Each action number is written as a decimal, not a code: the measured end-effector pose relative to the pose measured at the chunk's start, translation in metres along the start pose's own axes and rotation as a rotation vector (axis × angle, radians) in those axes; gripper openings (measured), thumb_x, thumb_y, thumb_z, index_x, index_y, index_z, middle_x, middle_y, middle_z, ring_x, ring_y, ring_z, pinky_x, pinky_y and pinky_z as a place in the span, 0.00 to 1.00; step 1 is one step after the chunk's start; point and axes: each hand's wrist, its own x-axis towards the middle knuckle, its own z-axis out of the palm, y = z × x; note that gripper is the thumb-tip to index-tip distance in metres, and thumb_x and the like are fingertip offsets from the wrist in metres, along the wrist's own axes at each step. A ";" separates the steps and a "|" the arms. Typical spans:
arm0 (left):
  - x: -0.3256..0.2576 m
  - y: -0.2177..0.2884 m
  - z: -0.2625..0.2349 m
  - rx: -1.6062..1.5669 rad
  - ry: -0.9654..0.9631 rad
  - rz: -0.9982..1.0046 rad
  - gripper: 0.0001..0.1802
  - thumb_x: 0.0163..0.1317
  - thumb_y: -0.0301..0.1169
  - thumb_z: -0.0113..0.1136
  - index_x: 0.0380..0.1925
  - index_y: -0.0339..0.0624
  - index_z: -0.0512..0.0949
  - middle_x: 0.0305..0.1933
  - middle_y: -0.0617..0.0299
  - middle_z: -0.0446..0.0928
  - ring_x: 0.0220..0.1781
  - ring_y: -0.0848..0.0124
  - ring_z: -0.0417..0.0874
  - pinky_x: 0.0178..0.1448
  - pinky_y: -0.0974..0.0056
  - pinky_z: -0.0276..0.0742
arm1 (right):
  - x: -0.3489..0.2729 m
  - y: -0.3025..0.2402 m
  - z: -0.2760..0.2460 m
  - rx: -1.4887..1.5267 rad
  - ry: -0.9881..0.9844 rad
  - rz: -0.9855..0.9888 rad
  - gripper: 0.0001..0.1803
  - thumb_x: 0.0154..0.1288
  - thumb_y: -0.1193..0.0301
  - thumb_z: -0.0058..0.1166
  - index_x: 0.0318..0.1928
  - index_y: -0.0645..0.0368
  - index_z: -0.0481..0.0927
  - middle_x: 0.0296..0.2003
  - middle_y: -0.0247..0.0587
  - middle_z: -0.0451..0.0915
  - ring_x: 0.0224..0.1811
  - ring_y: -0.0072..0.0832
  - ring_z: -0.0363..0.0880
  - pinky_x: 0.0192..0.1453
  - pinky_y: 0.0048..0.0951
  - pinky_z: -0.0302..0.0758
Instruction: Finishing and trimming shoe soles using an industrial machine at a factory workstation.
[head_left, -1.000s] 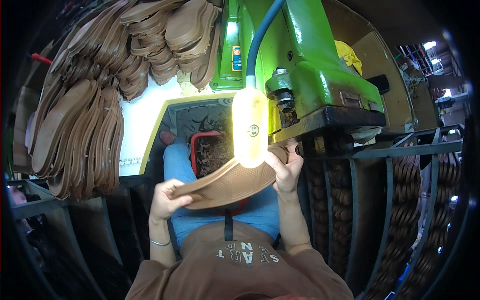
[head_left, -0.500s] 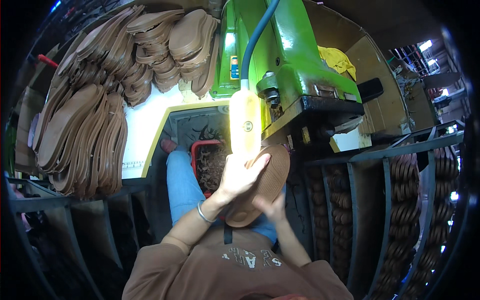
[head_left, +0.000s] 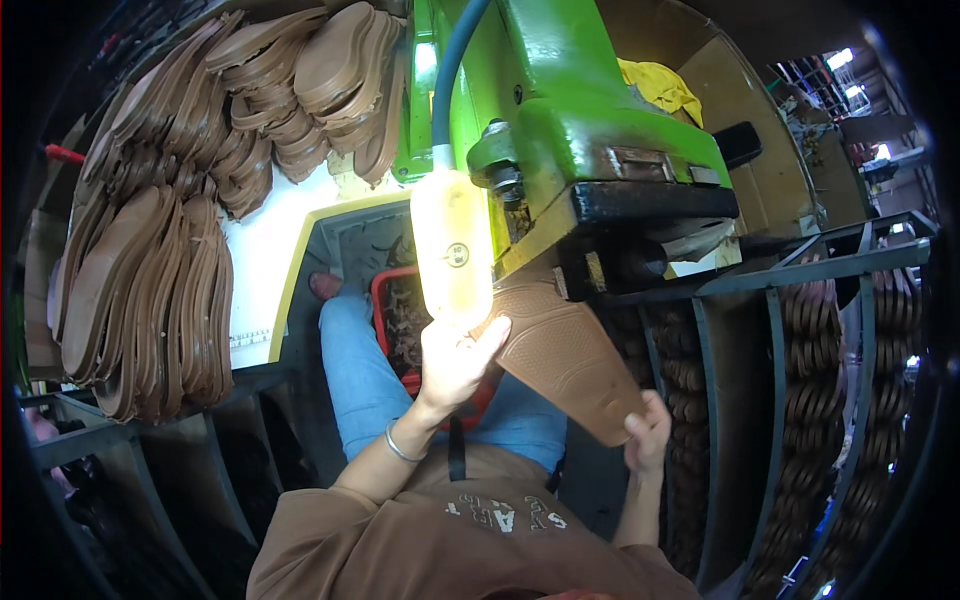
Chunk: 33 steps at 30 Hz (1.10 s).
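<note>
A brown shoe sole (head_left: 572, 362) with a textured face is held between my two hands, slanting from upper left to lower right. My left hand (head_left: 457, 362) grips its left edge near the far, wider end, thumb on top, beneath a bright yellow lamp (head_left: 452, 250). At the near end, my right hand (head_left: 648, 432) is closed on the heel. The sole's far end sits at the front underside of a green machine (head_left: 590, 110), by its small metal parts; whether they touch is hard to tell.
Stacks of brown soles (head_left: 125, 290) cover the white table (head_left: 262, 235) at left. Below the lamp, a red bin (head_left: 380, 310) holds brown trimmings. Metal racks (head_left: 745, 300) with more soles stand at right. A yellow cloth (head_left: 660, 88) lies behind the machine.
The sole has swung round, its heel moving right and its far end coming up to the machine. My right hand has moved right and now grips the heel. The view has shifted slightly.
</note>
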 end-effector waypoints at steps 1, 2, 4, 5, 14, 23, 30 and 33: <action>0.001 0.003 0.001 -0.036 0.047 0.086 0.12 0.57 0.22 0.61 0.41 0.30 0.76 0.32 0.62 0.77 0.31 0.80 0.75 0.37 0.74 0.72 | 0.012 -0.012 0.002 0.006 -0.039 0.037 0.18 0.57 0.69 0.56 0.44 0.67 0.67 0.31 0.44 0.78 0.24 0.24 0.78 0.27 0.22 0.76; 0.002 0.004 0.001 -0.071 0.096 0.174 0.09 0.55 0.25 0.65 0.35 0.32 0.79 0.24 0.65 0.76 0.25 0.81 0.72 0.31 0.73 0.70 | 0.024 -0.025 0.006 0.013 -0.079 0.073 0.19 0.59 0.68 0.55 0.44 0.67 0.65 0.30 0.46 0.78 0.20 0.25 0.78 0.21 0.22 0.75; 0.000 0.000 -0.008 -0.102 0.067 0.114 0.10 0.55 0.25 0.65 0.36 0.32 0.79 0.28 0.62 0.78 0.30 0.79 0.75 0.37 0.72 0.72 | 0.049 -0.035 0.013 0.044 -0.083 0.011 0.17 0.63 0.68 0.50 0.47 0.64 0.63 0.29 0.46 0.77 0.16 0.24 0.76 0.12 0.20 0.71; -0.002 -0.001 -0.013 -0.132 0.038 0.055 0.11 0.54 0.24 0.64 0.37 0.32 0.79 0.32 0.59 0.80 0.34 0.76 0.78 0.42 0.70 0.73 | 0.062 -0.039 0.018 0.017 -0.072 0.002 0.16 0.63 0.69 0.49 0.47 0.64 0.64 0.30 0.45 0.77 0.16 0.23 0.76 0.12 0.18 0.71; -0.004 0.025 -0.065 -0.089 0.080 0.032 0.13 0.53 0.22 0.65 0.40 0.30 0.77 0.38 0.57 0.80 0.39 0.75 0.80 0.46 0.71 0.75 | 0.129 -0.050 0.081 -0.041 -0.155 -0.033 0.10 0.65 0.70 0.47 0.40 0.65 0.72 0.27 0.39 0.77 0.15 0.16 0.73 0.10 0.14 0.65; -0.015 0.030 -0.099 0.006 0.115 0.016 0.11 0.51 0.18 0.66 0.31 0.32 0.72 0.30 0.55 0.80 0.31 0.74 0.81 0.35 0.73 0.76 | 0.129 0.014 0.077 0.056 -0.148 -0.265 0.14 0.65 0.76 0.50 0.50 0.63 0.72 0.45 0.38 0.75 0.47 0.27 0.75 0.53 0.30 0.73; 0.016 0.023 -0.016 0.162 0.138 0.289 0.06 0.48 0.23 0.67 0.24 0.34 0.79 0.20 0.62 0.72 0.20 0.75 0.73 0.27 0.70 0.70 | 0.128 -0.012 0.035 0.061 0.011 -0.265 0.11 0.65 0.72 0.50 0.47 0.62 0.71 0.40 0.36 0.76 0.42 0.24 0.77 0.49 0.27 0.75; 0.024 -0.004 -0.003 0.112 0.109 0.270 0.04 0.48 0.22 0.64 0.23 0.34 0.77 0.21 0.62 0.72 0.21 0.75 0.74 0.27 0.69 0.70 | 0.125 -0.020 0.022 0.069 0.093 -0.209 0.11 0.65 0.72 0.51 0.45 0.61 0.71 0.38 0.33 0.75 0.38 0.20 0.76 0.42 0.21 0.75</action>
